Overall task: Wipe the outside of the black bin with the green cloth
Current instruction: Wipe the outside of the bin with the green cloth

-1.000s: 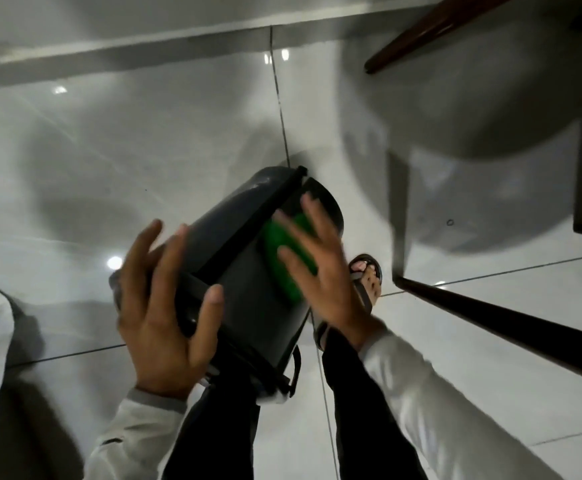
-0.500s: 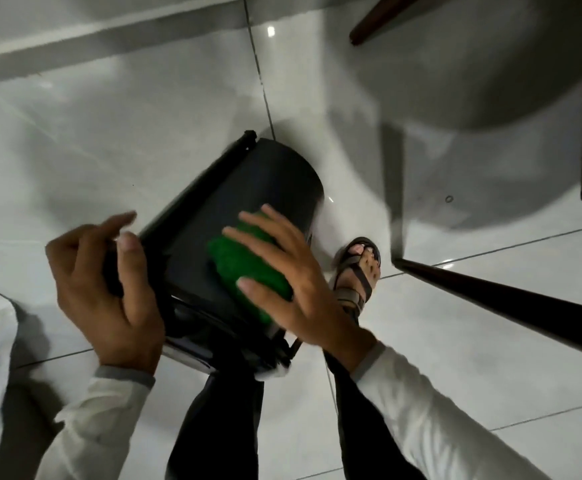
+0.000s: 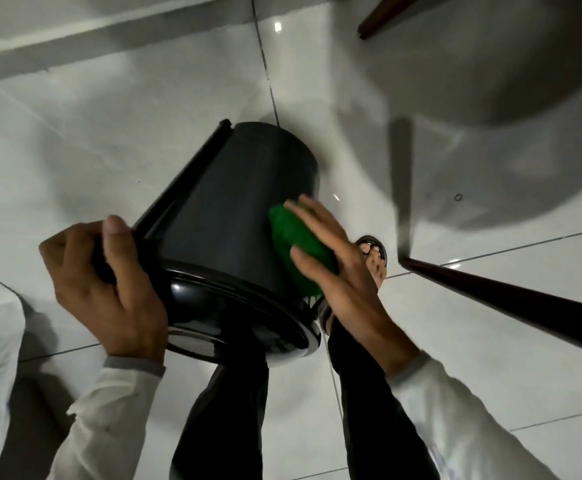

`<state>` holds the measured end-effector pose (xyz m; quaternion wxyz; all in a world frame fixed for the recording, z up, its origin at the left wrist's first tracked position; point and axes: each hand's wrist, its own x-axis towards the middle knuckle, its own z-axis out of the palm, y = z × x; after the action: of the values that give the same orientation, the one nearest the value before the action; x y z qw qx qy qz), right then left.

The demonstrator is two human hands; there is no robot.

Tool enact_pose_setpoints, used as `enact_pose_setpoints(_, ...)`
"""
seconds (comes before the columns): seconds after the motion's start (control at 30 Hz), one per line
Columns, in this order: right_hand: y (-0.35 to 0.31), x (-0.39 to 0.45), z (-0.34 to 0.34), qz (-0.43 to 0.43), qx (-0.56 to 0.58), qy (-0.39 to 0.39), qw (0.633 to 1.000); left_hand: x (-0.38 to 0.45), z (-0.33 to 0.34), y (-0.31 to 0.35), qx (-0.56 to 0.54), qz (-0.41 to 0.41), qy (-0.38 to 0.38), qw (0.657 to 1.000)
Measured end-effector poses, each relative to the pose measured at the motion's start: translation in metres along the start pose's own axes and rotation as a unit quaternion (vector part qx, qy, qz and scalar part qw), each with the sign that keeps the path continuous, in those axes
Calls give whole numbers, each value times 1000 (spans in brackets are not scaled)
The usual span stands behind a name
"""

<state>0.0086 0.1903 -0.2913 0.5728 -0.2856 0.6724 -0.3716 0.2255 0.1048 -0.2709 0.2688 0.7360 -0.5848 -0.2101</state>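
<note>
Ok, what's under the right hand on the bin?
The green cloth lies under the right hand, pressed flat against the black bin's side wall. The cloth's edge shows beyond the fingers; the part under the palm is covered. The left hand grips the bin's rim end.

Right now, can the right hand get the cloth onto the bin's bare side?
Probably yes: the right hand presses the green cloth against the bin, whose bare side faces up unobstructed; the left hand grips only the rim end.
</note>
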Motion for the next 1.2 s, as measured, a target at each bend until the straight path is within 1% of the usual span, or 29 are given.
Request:
enact_pose_setpoints(0.07,-13,-28,-2,-44,-54,-64,995,-8,1,8,-3,63,-41,997)
enact_pose_setpoints(0.1,-19,-35,-3,-52,-65,-76,994,-11,1,13,-7,98,-66,993)
enact_pose_setpoints(0.13,-21,-41,-4,-53,-54,-71,995,-15,0,16,-7,133,-97,986)
enact_pose_setpoints(0.17,-23,-44,-7,-39,-17,-46,998,-18,-2,19,0,169,-126,978)
enact_pose_setpoints(0.2,-25,-45,-10,-12,40,-2,999,-23,-3,21,13,208,-151,966)
enact_pose_setpoints(0.23,-26,-44,-15,11,97,53,994,-28,-4,22,28,248,-170,953)
enact_pose_setpoints(0.27,-26,-40,-19,21,128,108,986,-33,-5,22,38,288,-182,939)
enact_pose_setpoints(0.3,-26,-35,-25,17,125,152,980,-38,-6,23,43,322,-191,926)
enact_pose_setpoints(0.33,-25,-29,-31,11,102,172,980,-43,-7,24,45,340,-198,918)
enact_pose_setpoints(0.37,-26,-21,-35,4,69,172,983,-48,-6,26,44,344,-208,915)
enact_pose_setpoints(0.47,-22,0,-38,-15,-36,114,993,-61,-2,32,46,313,-234,919)
enact_pose_setpoints(0.53,-16,11,-31,-29,-99,68,992,-69,-1,37,62,269,-236,932)
enact_pose_setpoints(0.57,-12,13,-26,-34,-123,49,991,-74,-1,39,68,230,-234,942)
enact_pose_setpoints(0.63,0,7,-14,-47,-171,29,984,-80,0,43,66,105,-227,966)
enact_pose_setpoints(0.7,11,-8,-6,-32,-190,35,981,-86,2,46,47,-31,-230,972)
enact_pose_setpoints(0.73,16,-17,-5,-15,-186,44,981,-89,4,47,38,-67,-239,968)
enact_pose_setpoints(0.77,20,-25,-5,1,-179,54,982,-93,4,47,33,-82,-250,964)
enact_pose_setpoints(0.83,24,-36,-5,28,-159,65,985,-99,3,45,19,-82,-268,960)
enact_pose_setpoints(0.9,20,-38,-1,36,-152,59,986,-100,2,42,6,-93,-271,958)
enact_pose_setpoints(0.97,10,-37,7,-1,-171,37,985,-98,2,39,-2,-102,-272,957)
enact_pose_setpoints(1.03,6,-39,13,-71,-194,-1,978,-98,2,37,-5,-101,-269,958)
enact_pose_setpoints(1.1,18,-42,9,-122,-220,-28,967,-102,1,36,-5,-99,-267,959)
enact_pose_setpoints(1.13,30,-40,3,-122,-232,-32,964,-104,-1,34,-5,-100,-264,959)
enact_pose_setpoints(1.17,44,-37,-6,-100,-245,-18,964,-107,-3,32,-6,-103,-259,960)
enact_pose_setpoints(1.2,59,-31,-17,-61,-249,15,966,-110,-4,31,-10,-106,-255,961)
